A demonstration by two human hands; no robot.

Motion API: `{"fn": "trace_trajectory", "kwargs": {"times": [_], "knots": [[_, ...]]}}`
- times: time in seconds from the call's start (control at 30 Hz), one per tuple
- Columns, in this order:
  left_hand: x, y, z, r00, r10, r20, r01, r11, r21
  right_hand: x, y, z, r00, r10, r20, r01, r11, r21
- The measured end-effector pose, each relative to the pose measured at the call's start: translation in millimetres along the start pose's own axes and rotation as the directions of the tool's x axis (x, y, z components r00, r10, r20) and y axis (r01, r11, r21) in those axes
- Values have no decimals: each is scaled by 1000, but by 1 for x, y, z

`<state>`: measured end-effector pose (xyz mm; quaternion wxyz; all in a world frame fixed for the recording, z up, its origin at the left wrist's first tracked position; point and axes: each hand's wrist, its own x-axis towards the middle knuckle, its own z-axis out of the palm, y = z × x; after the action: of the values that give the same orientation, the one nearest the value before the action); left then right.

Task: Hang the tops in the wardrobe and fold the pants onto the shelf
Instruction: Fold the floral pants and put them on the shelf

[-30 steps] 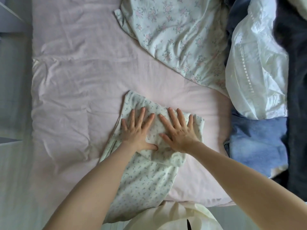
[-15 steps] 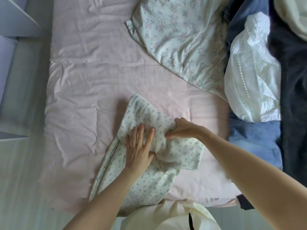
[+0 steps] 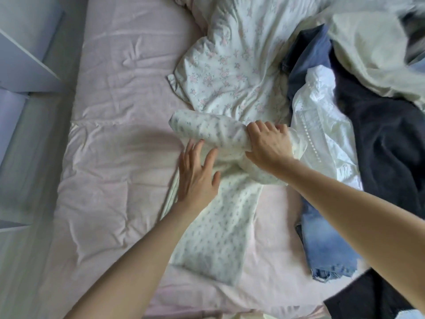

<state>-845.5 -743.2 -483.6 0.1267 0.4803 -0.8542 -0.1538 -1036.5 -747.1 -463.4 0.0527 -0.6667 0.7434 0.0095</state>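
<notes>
White pants with a small blue flower print (image 3: 213, 229) lie on the pink bed sheet (image 3: 115, 157), their lower end reaching toward me. My right hand (image 3: 268, 143) grips the far, rolled-up part of these pants and holds it raised off the sheet. Flat and with fingers spread, my left hand (image 3: 197, 178) rests on the pants' left edge just below that raised fold.
A pile of clothes fills the bed's right side: a white lace-trimmed top (image 3: 322, 125), blue jeans (image 3: 326, 245), a dark garment (image 3: 391, 143) and a cream cloth (image 3: 368, 49). A pink-flowered duvet (image 3: 230, 65) lies behind. White furniture (image 3: 23, 61) stands at left.
My right hand closed on the far part of the pants and lifted it up and away from me. The left hand slid to the left edge. The view shifted right.
</notes>
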Motion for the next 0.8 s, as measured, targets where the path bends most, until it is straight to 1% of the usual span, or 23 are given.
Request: {"fn": "trace_trajectory", "kwargs": {"times": [0.03, 0.07, 0.13, 0.17, 0.2, 0.23, 0.27, 0.3, 0.33, 0.37, 0.4, 0.43, 0.47, 0.5, 0.57, 0.6, 0.63, 0.67, 0.7, 0.73, 0.77, 0.8], "knots": [[7, 1, -4, 998, 14, -63, -13, 1000, 15, -5, 0, 7, 1000, -4, 13, 5, 998, -62], [11, 2, -7, 992, 35, -122, -31, 999, 34, -14, -3, 17, 999, -13, 44, 17, 996, -88], [15, 0, -7, 979, 72, -188, -61, 996, 67, -45, -14, 40, 987, -65, 148, 73, 996, -49], [15, -3, -4, 979, 93, -180, -78, 993, 91, -63, -21, 51, 968, -121, 221, 124, 992, -1], [13, -7, -1, 985, 113, -127, -99, 989, 111, -81, -28, 60, 929, -206, 306, 200, 979, 51], [9, -12, 6, 993, 117, -6, -116, 985, 126, -96, -34, 68, 879, -290, 380, 268, 957, 112], [3, -20, 13, 980, 96, 173, -123, 981, 153, -109, -38, 74, 840, -349, 415, 292, 936, 196], [-4, -30, 23, 930, 53, 365, -132, 972, 194, -116, -41, 76, 844, -361, 396, 257, 921, 293], [-13, -41, 34, 855, -1, 518, -137, 964, 228, -117, -41, 78, 884, -320, 340, 180, 906, 384], [-21, -50, 45, 787, -61, 614, -114, 964, 242, -113, -39, 78, 934, -236, 268, 103, 896, 432], [-28, -56, 53, 735, -119, 668, -58, 970, 237, -103, -35, 77, 967, -141, 213, 37, 902, 430], [-33, -59, 61, 707, -160, 689, 1, 974, 225, -91, -30, 76, 981, -60, 183, -18, 919, 394], [-35, -59, 66, 705, -181, 686, 33, 974, 223, -75, -24, 76, 982, -6, 187, -60, 936, 348], [-36, -57, 71, 720, -187, 668, 40, 972, 230, -58, -17, 79, 972, 30, 235, -103, 946, 307], [-42, -53, 71, 766, -176, 619, 34, 971, 235, -26, -6, 82, 915, 65, 398, -187, 943, 277], [-47, -50, 70, 787, -165, 594, 40, 975, 218, -12, 0, 85, 868, 76, 491, -254, 917, 307], [-53, -47, 67, 805, -148, 575, 38, 979, 198, 0, 5, 87, 806, 78, 587, -344, 869, 357], [-61, -44, 64, 817, -122, 564, 18, 982, 186, 8, 9, 89, 740, 76, 668, -435, 812, 389], [-69, -42, 60, 825, -99, 556, 4, 986, 169, 13, 10, 87, 689, 73, 721, -486, 785, 385], [-75, -39, 57, 836, -89, 541, 21, 991, 131, 15, 8, 85, 677, 67, 733, -471, 804, 362], [-80, -35, 53, 853, -104, 511, 78, 994, 71, 15, 4, 81, 711, 58, 701, -396, 856, 332], [-82, -30, 46, 880, -136, 455, 163, 986, -22, 12, -3, 76, 772, 46, 634, -294, 910, 292]]}}
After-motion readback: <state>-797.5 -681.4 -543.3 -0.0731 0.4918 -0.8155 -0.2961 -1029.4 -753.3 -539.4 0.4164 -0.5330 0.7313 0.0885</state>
